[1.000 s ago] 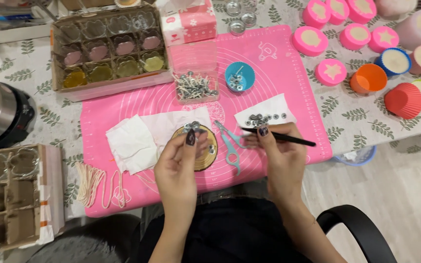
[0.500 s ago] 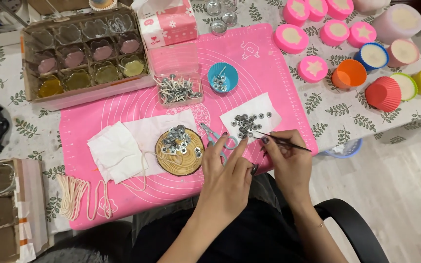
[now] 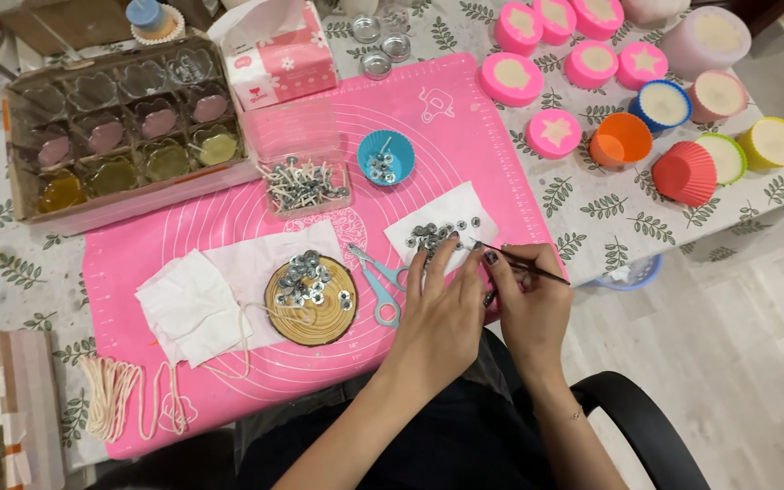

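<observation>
My right hand (image 3: 526, 295) grips a thin dark stick (image 3: 524, 263) that points left at a white paper (image 3: 442, 238) strewn with small round metal wick tabs (image 3: 435, 234). My left hand (image 3: 442, 308) lies beside it, its fingertips resting on the near edge of that paper among the tabs. Just left of my left hand lie light blue scissors (image 3: 379, 283). A round wooden coaster (image 3: 311, 300) piled with more metal tabs sits further left on the pink silicone mat (image 3: 465, 127).
A blue cup (image 3: 386, 157) of tabs and a clear box (image 3: 304, 181) of wicks sit mid-mat. White tissues (image 3: 194, 304) and cotton strings (image 3: 129, 399) lie left. A tray (image 3: 120, 127) of wax moulds stands far left. Coloured silicone moulds (image 3: 646, 109) fill the right. A chair arm (image 3: 646, 426) is below.
The view has shifted. My left hand left the wooden coaster and moved right to the white paper beside my right hand, which still holds the stick.
</observation>
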